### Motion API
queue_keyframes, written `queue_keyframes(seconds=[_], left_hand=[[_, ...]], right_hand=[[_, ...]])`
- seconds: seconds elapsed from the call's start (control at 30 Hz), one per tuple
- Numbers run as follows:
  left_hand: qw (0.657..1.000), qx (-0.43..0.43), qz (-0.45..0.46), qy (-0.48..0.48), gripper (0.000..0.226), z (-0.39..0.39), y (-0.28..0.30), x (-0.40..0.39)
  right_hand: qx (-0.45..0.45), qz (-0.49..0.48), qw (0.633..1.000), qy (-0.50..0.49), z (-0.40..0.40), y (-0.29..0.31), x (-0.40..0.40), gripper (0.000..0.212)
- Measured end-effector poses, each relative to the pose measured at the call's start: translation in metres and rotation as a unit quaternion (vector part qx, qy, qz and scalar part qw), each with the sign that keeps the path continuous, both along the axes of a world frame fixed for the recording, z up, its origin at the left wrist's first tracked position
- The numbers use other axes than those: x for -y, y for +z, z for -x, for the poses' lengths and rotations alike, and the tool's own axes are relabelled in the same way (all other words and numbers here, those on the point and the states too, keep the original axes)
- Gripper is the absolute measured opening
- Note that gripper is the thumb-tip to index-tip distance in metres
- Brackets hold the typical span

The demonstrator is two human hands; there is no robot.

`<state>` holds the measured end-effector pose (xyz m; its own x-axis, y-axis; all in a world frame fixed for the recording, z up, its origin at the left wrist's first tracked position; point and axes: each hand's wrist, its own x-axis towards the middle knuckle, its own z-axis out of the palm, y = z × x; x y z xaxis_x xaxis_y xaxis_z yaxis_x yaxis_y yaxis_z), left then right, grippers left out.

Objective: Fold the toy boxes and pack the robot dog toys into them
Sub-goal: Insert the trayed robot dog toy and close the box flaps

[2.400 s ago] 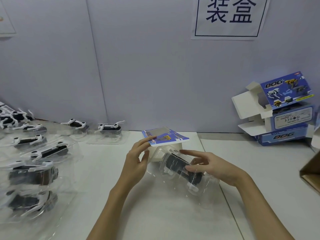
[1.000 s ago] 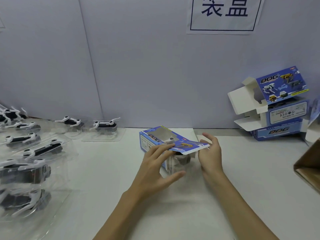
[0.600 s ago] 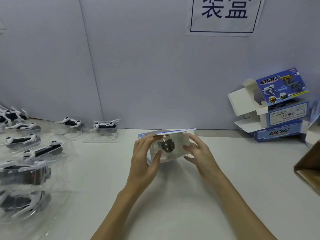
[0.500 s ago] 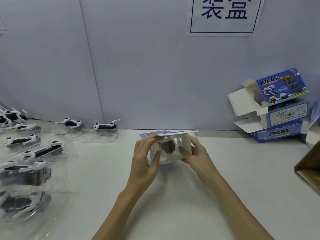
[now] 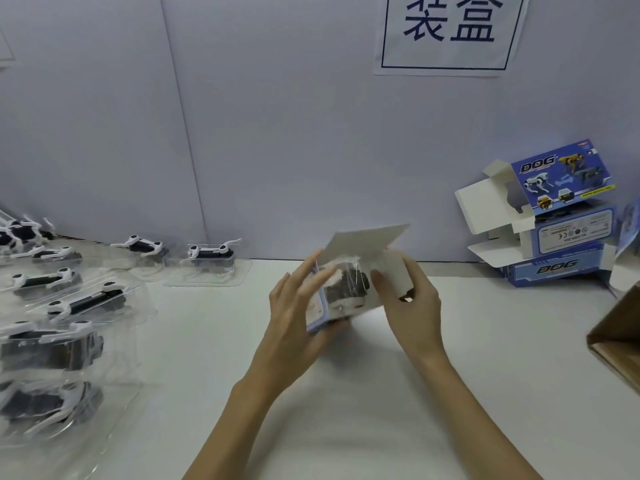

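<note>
A blue toy box (image 5: pixel 317 306) is held just above the table centre with its open end facing me. Its white lid flap (image 5: pixel 363 240) stands raised. Inside the opening sits a black and white robot dog toy (image 5: pixel 348 284) in clear plastic. My left hand (image 5: pixel 294 317) grips the box's left side, thumb underneath. My right hand (image 5: pixel 410 299) holds the right side, its fingers around a white side flap (image 5: pixel 393 271).
Several robot dog toys in clear blister trays (image 5: pixel 86 303) lie along the left. Blue DOG boxes (image 5: pixel 561 216) with open flaps are stacked at the back right against the wall. A brown carton's corner (image 5: pixel 620 341) juts in at the right edge.
The toy went from half out of the box to fully inside it. The box was turned with its open end towards me and lifted slightly, and the lid flap swung up.
</note>
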<state>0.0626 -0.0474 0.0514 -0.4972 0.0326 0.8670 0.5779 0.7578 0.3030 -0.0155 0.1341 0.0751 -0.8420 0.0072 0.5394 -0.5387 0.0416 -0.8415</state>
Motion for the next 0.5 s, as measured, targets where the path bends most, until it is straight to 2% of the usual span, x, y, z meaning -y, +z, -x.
queue_keyframes(seconds=[0.1, 0.17, 0.3, 0.4, 0.5], left_hand=[[0.981, 0.032, -0.177, -0.071, 0.09, -0.002, 0.006, 0.003], [0.964, 0.062, -0.238, -0.099, 0.08, -0.004, 0.01, 0.005], [0.928, 0.115, -0.314, -0.161, 0.069, -0.008, 0.016, 0.002], [0.913, 0.154, -0.332, -0.18, 0.063, -0.011, 0.017, -0.001], [0.915, 0.183, -0.318, -0.17, 0.062, -0.01, 0.016, 0.0]], right_hand=[[0.0, 0.022, 1.0, 0.02, -0.005, 0.008, 0.002, 0.025], [-0.016, 0.016, 0.999, 0.046, -0.011, 0.013, 0.004, 0.032], [-0.061, -0.041, 0.993, 0.094, -0.02, 0.013, 0.006, 0.056], [-0.048, -0.051, 0.989, 0.131, -0.021, 0.01, 0.011, 0.059], [-0.027, -0.027, 0.987, 0.155, -0.019, 0.008, 0.009, 0.054]])
